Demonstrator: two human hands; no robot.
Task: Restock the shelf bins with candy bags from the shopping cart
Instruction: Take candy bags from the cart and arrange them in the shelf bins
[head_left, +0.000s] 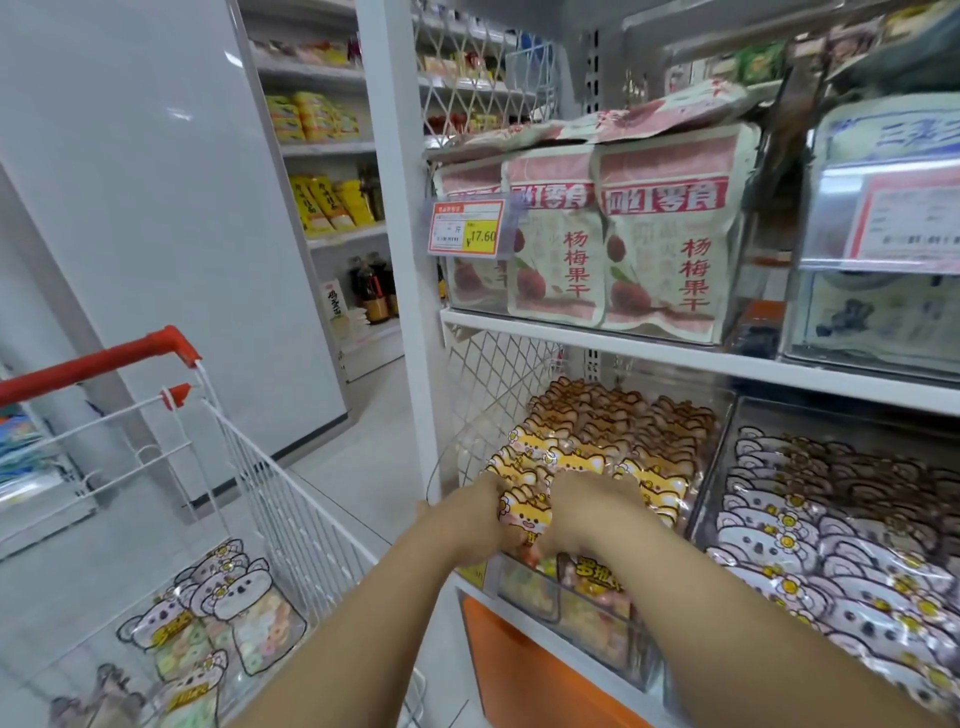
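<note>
Both my hands are at the front of a clear shelf bin (613, 618) filled with orange cat-shaped candy bags (618, 441). My left hand (475, 519) and my right hand (597, 512) hold one orange cat candy bag (524, 514) between them, fingers curled on its sides, just above the bin's front row. At lower left a white wire shopping cart (291, 509) with a red handle carries grey koala-shaped candy bags (223, 613). Right of the orange bin, another bin holds many grey koala bags (831, 535).
On the shelf above stand pink-and-white dried fruit pouches (660, 234) behind a price tag (467, 228). A white shelf post (405, 208) separates the cart side from the bins. Farther shelves at the back left carry yellow packets (322, 202).
</note>
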